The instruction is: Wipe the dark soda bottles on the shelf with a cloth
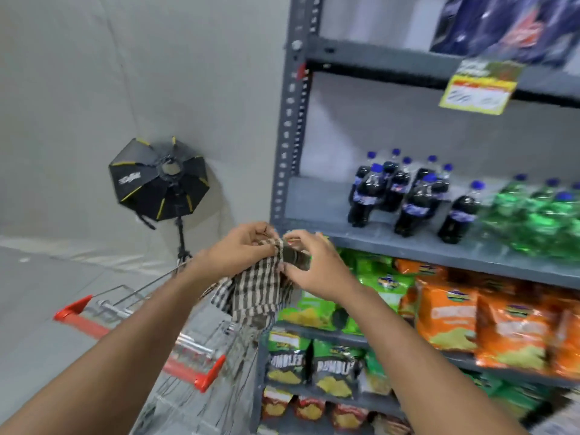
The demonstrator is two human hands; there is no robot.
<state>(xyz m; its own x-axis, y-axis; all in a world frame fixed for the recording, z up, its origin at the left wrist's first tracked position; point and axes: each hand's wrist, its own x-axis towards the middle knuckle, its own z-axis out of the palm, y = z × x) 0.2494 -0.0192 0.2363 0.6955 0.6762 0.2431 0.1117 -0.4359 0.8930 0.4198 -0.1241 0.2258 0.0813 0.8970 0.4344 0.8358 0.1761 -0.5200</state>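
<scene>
Two hands (241, 249), one striped cloth (254, 290), one shopping cart (141, 334), one softbox lamp (160, 180); blurred bottles uncountable.

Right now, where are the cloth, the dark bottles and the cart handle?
cloth (254, 293): head view, middle of the striped fabric hanging below both hands.
dark bottles (364, 196): head view, body of the front-left bottle.
cart handle (82, 321): head view, red bar.

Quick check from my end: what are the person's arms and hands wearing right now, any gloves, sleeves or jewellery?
Nothing that shows. The left hand and right hand are bare, no gloves, and both forearms are bare down to the frame edge, no sleeves. No watch, bracelet or ring is visible, though motion blur could hide something small.
</scene>
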